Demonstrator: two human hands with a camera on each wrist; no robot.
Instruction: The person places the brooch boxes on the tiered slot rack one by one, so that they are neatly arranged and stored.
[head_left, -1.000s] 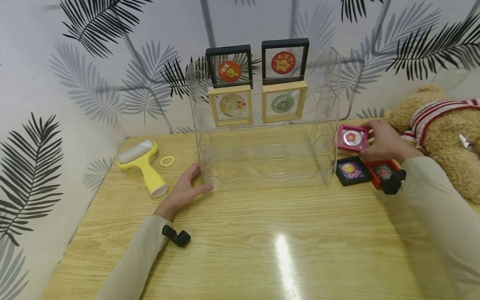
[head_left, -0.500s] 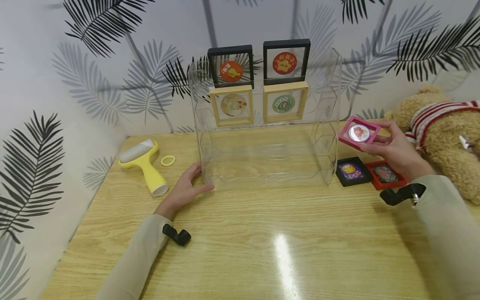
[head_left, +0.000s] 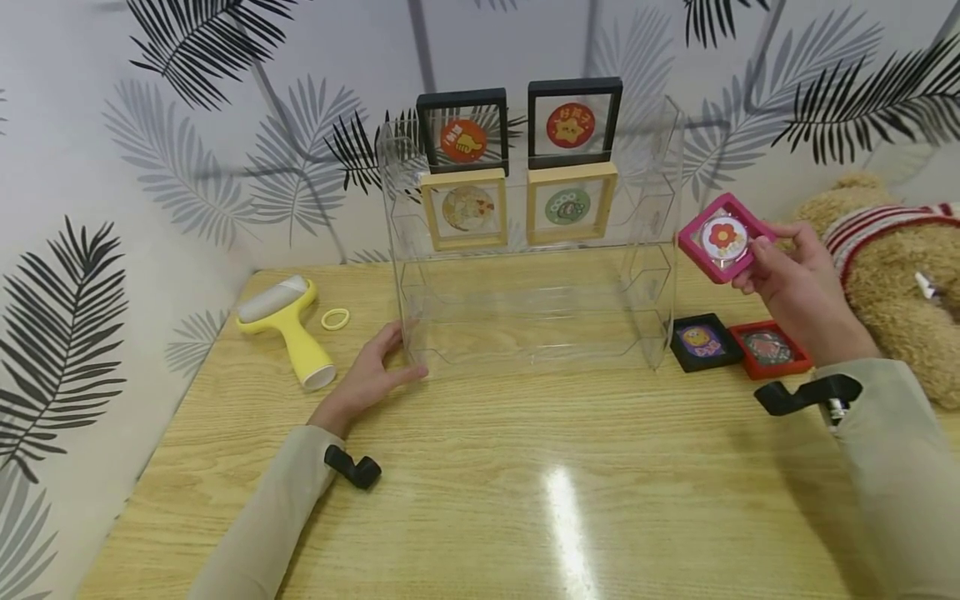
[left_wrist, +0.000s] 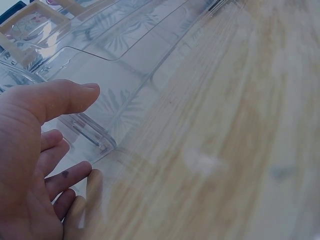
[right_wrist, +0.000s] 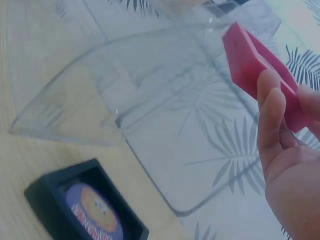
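My right hand [head_left: 810,292] pinches a small pink display frame [head_left: 723,238], raised and tilted beside the right end of a clear acrylic rack [head_left: 532,357]. A red flower badge sits inside the frame; in the right wrist view the pink frame [right_wrist: 245,62] shows edge-on between thumb and fingers. My left hand [head_left: 367,377] rests against the rack's lower left side, thumb in front and fingers spread loosely along the outside. Two black frames [head_left: 573,158] stand on the rack's top tier, above two light-wood frames [head_left: 572,235].
A black frame [head_left: 705,342] and a red frame [head_left: 772,350] lie on the table right of the rack. Behind them sits a teddy bear [head_left: 900,292]. To the left lie a yellow lint roller [head_left: 303,342] and a yellow ring [head_left: 335,318]. A patterned backdrop stands behind.
The right hand has lifted the pink frame off the table and tipped it, uncovering the red frame below. My left hand stays at the rack's side.
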